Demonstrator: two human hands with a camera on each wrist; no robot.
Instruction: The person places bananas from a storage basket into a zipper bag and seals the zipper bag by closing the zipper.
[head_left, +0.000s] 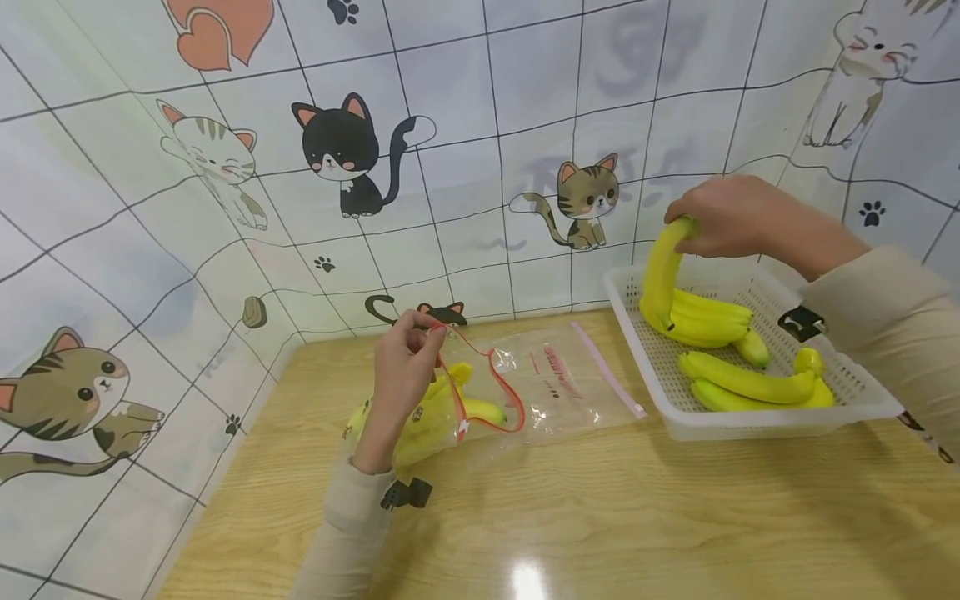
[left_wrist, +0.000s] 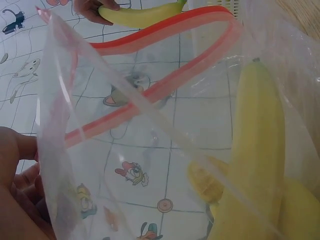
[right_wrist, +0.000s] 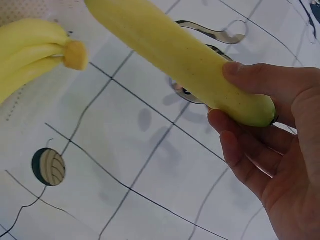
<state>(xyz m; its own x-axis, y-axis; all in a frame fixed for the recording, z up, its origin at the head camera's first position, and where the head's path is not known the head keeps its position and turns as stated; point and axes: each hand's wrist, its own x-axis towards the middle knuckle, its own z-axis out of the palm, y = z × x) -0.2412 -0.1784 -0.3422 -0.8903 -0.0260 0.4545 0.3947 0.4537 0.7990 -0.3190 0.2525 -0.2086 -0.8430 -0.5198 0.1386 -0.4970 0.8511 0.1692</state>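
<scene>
My left hand (head_left: 405,358) pinches the red-zipped edge of a clear plastic bag (head_left: 517,400), whose mouth gapes to the right. Yellow bananas (left_wrist: 260,145) lie inside that bag, partly hidden by the hand and the film in the head view. Over on the right, my right hand (head_left: 727,212) grips one banana (head_left: 662,275) by its upper end, between thumb and fingers. This banana hangs downward above a white basket (head_left: 637,367), its lower end overlapping other bananas (head_left: 705,321) there. In the right wrist view the thumb (right_wrist: 250,75) lies along the banana's side.
A second clear bag (head_left: 555,375) with a pink zip lies flat on the wooden table (head_left: 525,508), beside the basket. More bananas (head_left: 757,383) rest in the basket's front part. A cat-printed cloth (head_left: 465,192) rises behind the table.
</scene>
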